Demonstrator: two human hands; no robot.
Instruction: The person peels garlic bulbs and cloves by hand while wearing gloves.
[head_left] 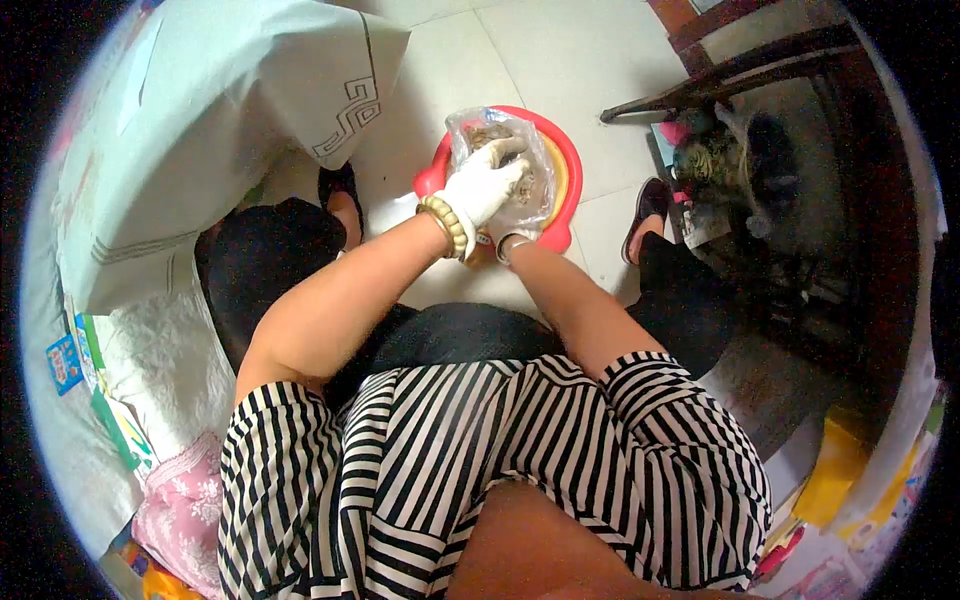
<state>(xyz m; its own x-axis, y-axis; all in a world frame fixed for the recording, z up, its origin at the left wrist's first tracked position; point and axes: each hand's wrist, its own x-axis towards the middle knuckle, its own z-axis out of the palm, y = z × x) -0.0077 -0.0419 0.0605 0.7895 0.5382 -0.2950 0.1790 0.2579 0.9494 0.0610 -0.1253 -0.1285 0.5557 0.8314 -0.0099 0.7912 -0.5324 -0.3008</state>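
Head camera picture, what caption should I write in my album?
A white-gloved left hand at a clear plastic bag over a red rim.

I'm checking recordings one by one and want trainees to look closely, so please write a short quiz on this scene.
1. Multiple choice: what covers the left hand?
A) A black mitten
B) A white glove
C) A blue cloth

2. True or false: the clear plastic bag is at the red-rimmed container, with the left hand reaching in over the bag.

3. Fill in the missing word: the person's shirt has white and ____ stripes.

Key: 1. B; 2. True; 3. black
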